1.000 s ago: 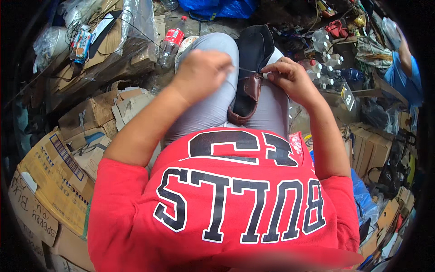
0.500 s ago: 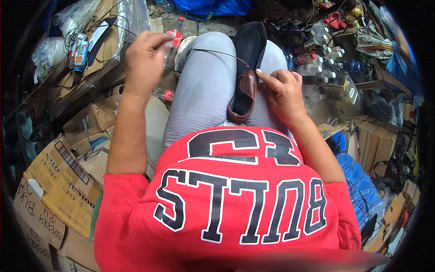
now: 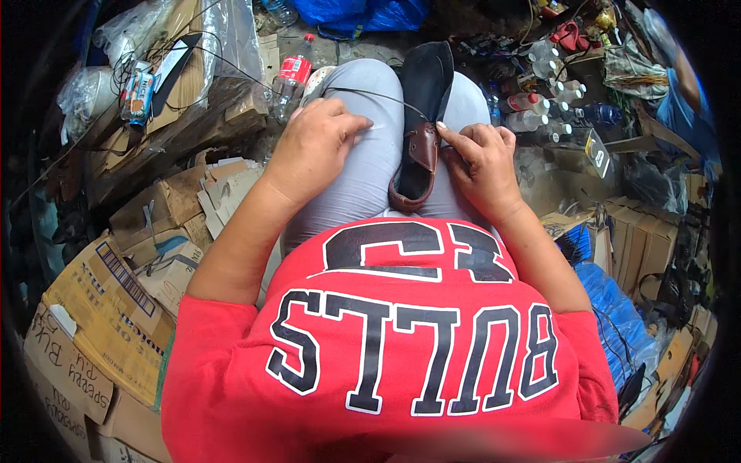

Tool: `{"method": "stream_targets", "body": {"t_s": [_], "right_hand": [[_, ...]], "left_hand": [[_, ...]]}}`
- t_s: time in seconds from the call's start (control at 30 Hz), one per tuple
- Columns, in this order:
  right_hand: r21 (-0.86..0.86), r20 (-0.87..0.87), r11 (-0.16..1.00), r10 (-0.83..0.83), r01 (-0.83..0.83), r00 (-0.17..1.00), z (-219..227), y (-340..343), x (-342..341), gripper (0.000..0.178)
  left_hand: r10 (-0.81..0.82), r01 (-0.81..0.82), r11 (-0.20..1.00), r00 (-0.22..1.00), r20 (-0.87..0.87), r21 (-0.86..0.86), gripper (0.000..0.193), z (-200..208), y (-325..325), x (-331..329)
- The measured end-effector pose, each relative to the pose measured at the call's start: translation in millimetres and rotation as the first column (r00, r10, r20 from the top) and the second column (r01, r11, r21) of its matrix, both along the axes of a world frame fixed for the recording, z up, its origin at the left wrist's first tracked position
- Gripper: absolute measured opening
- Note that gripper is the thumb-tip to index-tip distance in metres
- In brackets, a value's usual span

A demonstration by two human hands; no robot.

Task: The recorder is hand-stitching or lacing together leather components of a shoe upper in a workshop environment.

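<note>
We keep the shoe [image 3: 423, 147] lying sole-up along our lap, wedged between the thighs, so both hands are free to work at it. Our right hand [image 3: 480, 166] presses on its brown side, fingers curled and nearly closed against the leather to steady it. Our left hand [image 3: 312, 143] rests on the left thigh, fingers pinched shut on a dark thread [image 3: 370, 94] running taut to the shoe. Farther off, bottles [image 3: 532, 116] and cardboard boxes [image 3: 108, 301] crowd the ground.
</note>
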State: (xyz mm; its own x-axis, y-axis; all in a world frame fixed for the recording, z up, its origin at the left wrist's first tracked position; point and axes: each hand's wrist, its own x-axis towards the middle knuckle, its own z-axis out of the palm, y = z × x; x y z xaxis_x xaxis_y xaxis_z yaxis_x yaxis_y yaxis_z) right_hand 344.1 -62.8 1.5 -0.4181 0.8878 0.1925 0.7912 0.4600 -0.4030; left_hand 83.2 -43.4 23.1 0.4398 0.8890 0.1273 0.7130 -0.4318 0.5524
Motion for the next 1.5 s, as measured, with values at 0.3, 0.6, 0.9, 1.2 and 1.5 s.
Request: {"method": "stream_targets", "body": {"t_s": [0.3,0.6,0.9,1.2,1.5], "right_hand": [[0.003,-0.004,1.0,0.001,-0.001,1.0,-0.5,0.4,-1.2,0.034],[-0.15,-0.067,0.986,0.064,-0.073,0.996,-0.4,21.0,17.1,0.031],[-0.34,-0.129,0.929,0.105,-0.143,0.986,-0.4,54.5,28.1,0.035],[-0.276,-0.183,0.941,0.149,-0.196,0.972,-4.3,59.7,27.7,0.046],[-0.368,-0.278,0.9,0.133,-0.233,0.951,-5.1,60.8,28.4,0.049]], "left_hand": [[0.065,-0.06,0.998,0.982,0.179,-0.035,0.013,-4.3,-5.4,7.8],[-0.088,0.048,0.977,0.979,0.186,0.209,0.023,-30.3,24.2,29.1],[-0.109,0.081,0.984,0.979,0.174,0.161,0.026,-39.0,34.6,29.5],[-0.111,0.092,0.983,0.987,0.115,0.16,0.025,-39.5,34.8,31.2],[-0.139,0.117,0.972,0.985,0.101,0.202,0.022,-39.7,32.3,36.5]]}}
